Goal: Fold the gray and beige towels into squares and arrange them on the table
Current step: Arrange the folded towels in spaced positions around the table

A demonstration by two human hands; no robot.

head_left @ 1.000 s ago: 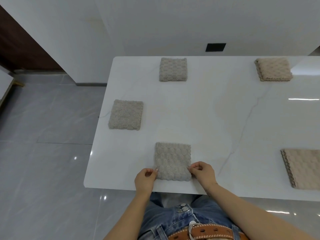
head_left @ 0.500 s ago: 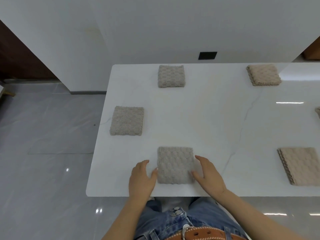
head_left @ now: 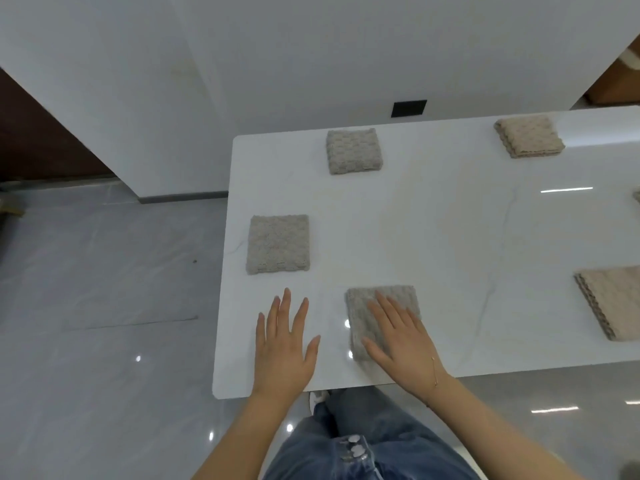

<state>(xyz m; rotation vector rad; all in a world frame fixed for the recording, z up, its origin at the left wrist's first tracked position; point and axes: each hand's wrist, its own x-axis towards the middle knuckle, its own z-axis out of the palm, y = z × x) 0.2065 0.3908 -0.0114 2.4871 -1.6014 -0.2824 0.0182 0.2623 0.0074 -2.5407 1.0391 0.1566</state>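
Three gray towels lie folded into squares on the white table: one at the back, one near the left edge, and one at the front. My right hand lies flat on the front gray towel with straight fingers and covers much of it. To the left of that towel, my left hand is spread flat over the bare table, touching no towel. A folded beige towel sits at the back right; another lies at the right edge, cut off by the frame.
The table's front edge and left edge run close to my hands, with gray tiled floor beyond. A white wall with a dark socket plate stands behind the table. A sliver of another towel shows at the far right.
My right hand moved from the front towel's right side onto its top. My left hand drew away from the towel's left side and spread flat on the table. The view shifted.
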